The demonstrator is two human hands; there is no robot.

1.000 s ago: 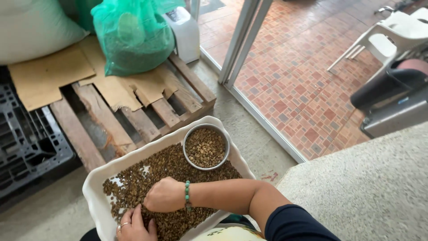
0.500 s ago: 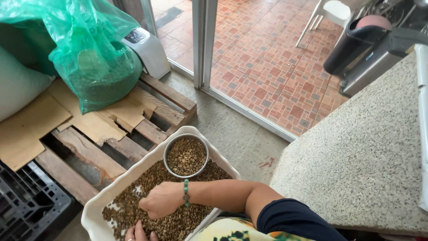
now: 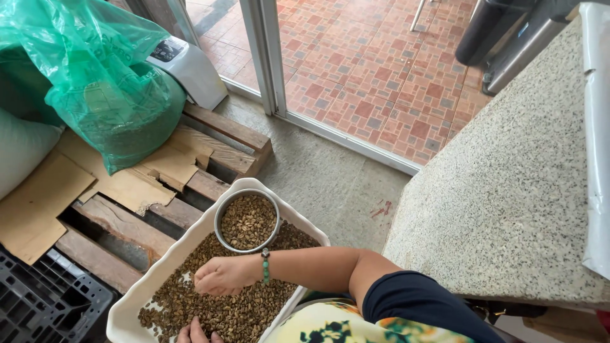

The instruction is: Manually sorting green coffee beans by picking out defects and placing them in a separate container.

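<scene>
A white rectangular tray (image 3: 190, 244) sits low in front of me, filled with greenish-brown beans (image 3: 219, 311). A round metal bowl (image 3: 219, 232) of the same beans stands in the tray's far corner. My right hand (image 3: 219, 276), with a green bead bracelet at the wrist, hovers over the beans in the middle of the tray. Its fingers are curled together and pointing down, and whatever is inside them is hidden. Only the fingertips of my left hand (image 3: 197, 333) show at the bottom edge, resting on the beans.
A wooden pallet (image 3: 127, 228) with cardboard sheets lies left of the tray, carrying a green plastic sack (image 3: 101, 95) and a white device (image 3: 190, 70). A black plastic crate (image 3: 44, 305) sits at lower left. A speckled stone counter (image 3: 508, 190) is on the right, with a glass door frame (image 3: 267, 57) beyond.
The view has swung, so the tray now sits lower left. My right hand stays over the beans near the bowl. My left hand has slipped further out of the bottom edge.
</scene>
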